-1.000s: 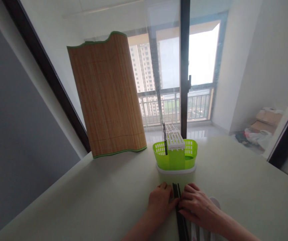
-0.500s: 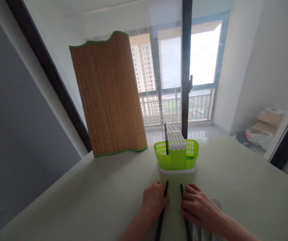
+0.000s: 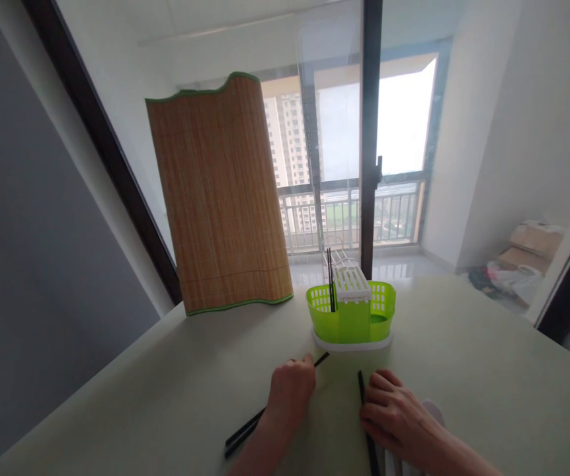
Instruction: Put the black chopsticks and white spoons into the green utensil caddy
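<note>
My left hand [image 3: 289,391] grips a pair of black chopsticks [image 3: 245,430] that slant from lower left up to a tip near the green holder. My right hand [image 3: 395,415] lies flat on the table, its fingers against more black chopsticks [image 3: 363,396] that run toward me. Just beyond both hands stands a green cutlery holder [image 3: 352,316] with a white insert; a couple of black chopsticks [image 3: 330,281] stand upright in its left compartment.
A bamboo mat [image 3: 218,198] stands upright at the table's back left against the window. The pale green table [image 3: 463,370] stretches to both sides. A white spoon-like item [image 3: 434,413] peeks out beside my right wrist. Boxes and bags [image 3: 518,254] lie on the floor beyond.
My hands split the bundle of chopsticks apart. The left hand drew a pair to the left and swung it diagonal; the right hand stayed on the others.
</note>
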`<move>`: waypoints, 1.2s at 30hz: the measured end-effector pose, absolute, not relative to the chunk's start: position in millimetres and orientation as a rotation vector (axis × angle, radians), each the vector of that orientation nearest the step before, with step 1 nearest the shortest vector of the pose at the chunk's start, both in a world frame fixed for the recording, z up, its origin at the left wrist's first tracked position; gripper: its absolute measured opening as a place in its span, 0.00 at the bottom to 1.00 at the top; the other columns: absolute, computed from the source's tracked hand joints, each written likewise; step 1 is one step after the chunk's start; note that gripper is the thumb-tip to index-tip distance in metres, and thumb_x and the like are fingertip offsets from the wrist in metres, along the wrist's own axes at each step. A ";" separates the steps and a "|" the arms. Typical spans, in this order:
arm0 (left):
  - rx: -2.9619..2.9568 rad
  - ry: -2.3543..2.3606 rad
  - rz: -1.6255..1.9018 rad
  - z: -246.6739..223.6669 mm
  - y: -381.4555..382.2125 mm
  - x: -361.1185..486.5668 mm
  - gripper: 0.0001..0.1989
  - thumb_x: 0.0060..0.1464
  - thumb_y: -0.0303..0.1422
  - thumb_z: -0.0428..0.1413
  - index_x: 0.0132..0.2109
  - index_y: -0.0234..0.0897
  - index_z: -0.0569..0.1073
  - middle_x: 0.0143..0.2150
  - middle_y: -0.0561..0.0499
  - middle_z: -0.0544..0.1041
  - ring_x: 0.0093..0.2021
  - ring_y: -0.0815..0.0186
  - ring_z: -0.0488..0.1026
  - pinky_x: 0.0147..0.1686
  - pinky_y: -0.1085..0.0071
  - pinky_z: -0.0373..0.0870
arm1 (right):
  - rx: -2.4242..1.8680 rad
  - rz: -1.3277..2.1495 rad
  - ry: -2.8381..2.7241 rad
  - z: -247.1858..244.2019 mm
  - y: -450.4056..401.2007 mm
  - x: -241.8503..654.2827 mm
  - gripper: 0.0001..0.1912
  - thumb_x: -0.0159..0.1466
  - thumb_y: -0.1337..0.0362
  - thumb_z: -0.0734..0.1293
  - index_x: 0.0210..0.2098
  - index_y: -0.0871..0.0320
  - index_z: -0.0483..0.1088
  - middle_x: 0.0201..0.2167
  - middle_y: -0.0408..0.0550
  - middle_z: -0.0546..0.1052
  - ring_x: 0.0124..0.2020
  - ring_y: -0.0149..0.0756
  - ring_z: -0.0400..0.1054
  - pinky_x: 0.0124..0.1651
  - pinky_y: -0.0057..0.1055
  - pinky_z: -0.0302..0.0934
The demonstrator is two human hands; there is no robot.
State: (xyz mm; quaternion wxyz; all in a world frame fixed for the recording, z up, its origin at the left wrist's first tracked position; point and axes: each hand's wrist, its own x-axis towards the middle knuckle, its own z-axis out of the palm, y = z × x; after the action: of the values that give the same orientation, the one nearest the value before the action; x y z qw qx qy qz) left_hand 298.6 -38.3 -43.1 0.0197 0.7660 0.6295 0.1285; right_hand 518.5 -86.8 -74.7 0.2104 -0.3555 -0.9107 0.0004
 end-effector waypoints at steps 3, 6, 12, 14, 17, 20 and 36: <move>2.456 1.832 0.685 -15.9 -42.3 291.3 0.13 0.57 0.27 0.49 0.42 0.35 0.77 0.33 0.41 0.80 0.36 0.54 0.78 0.37 0.62 0.71 | -0.966 0.021 -2.484 -75.7 -86.5 518.9 0.05 0.65 0.67 0.61 0.34 0.54 0.68 0.30 0.43 0.73 0.36 0.38 0.61 0.44 0.39 0.52; 2.263 1.497 1.175 8.2 -55.7 289.9 0.11 0.58 0.32 0.52 0.46 0.41 0.76 0.33 0.50 0.80 0.32 0.64 0.77 0.35 0.70 0.73 | -0.964 0.085 -2.416 -77.2 -86.7 519.2 0.07 0.64 0.65 0.63 0.41 0.53 0.70 0.31 0.44 0.73 0.35 0.39 0.62 0.43 0.38 0.53; 1.916 1.017 1.410 15.7 -85.3 311.3 0.07 0.57 0.33 0.55 0.43 0.41 0.75 0.31 0.55 0.81 0.26 0.71 0.75 0.27 0.77 0.74 | -0.951 0.327 -2.287 -78.9 -92.0 510.3 0.23 0.60 0.62 0.67 0.54 0.55 0.63 0.31 0.43 0.75 0.35 0.39 0.66 0.44 0.37 0.55; 1.958 0.946 1.405 11.1 -89.9 317.8 0.06 0.57 0.31 0.55 0.42 0.41 0.75 0.33 0.55 0.81 0.28 0.72 0.76 0.29 0.78 0.74 | -0.949 0.364 -2.280 -81.3 -92.9 505.2 0.15 0.60 0.60 0.66 0.46 0.55 0.66 0.29 0.43 0.75 0.33 0.39 0.66 0.42 0.35 0.56; 2.012 0.884 1.383 5.7 -92.5 322.1 0.06 0.56 0.28 0.55 0.40 0.41 0.75 0.34 0.55 0.81 0.31 0.72 0.76 0.31 0.79 0.73 | -0.972 0.343 -2.274 -87.5 -90.7 500.3 0.06 0.62 0.60 0.63 0.30 0.55 0.64 0.27 0.44 0.72 0.30 0.37 0.65 0.37 0.33 0.56; 2.044 0.882 1.321 2.8 -92.1 322.8 0.05 0.56 0.28 0.55 0.39 0.40 0.76 0.34 0.54 0.81 0.30 0.73 0.75 0.30 0.80 0.71 | -0.968 0.287 -2.264 -93.3 -86.4 500.2 0.10 0.66 0.62 0.60 0.28 0.55 0.64 0.27 0.45 0.72 0.31 0.37 0.66 0.38 0.33 0.57; 2.101 1.062 1.394 46.9 -66.7 293.4 0.07 0.55 0.34 0.58 0.40 0.39 0.79 0.36 0.53 0.82 0.34 0.67 0.79 0.37 0.76 0.75 | -0.972 0.221 -2.272 -89.7 -82.7 506.6 0.10 0.62 0.67 0.61 0.42 0.54 0.68 0.30 0.45 0.75 0.33 0.38 0.66 0.40 0.34 0.56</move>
State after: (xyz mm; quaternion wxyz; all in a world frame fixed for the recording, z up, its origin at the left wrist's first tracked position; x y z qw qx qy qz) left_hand 293.4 -66.7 46.9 0.2014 0.7522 0.3801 0.4991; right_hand 506.6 -82.7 -89.7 0.3244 -0.3707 -0.8662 0.0841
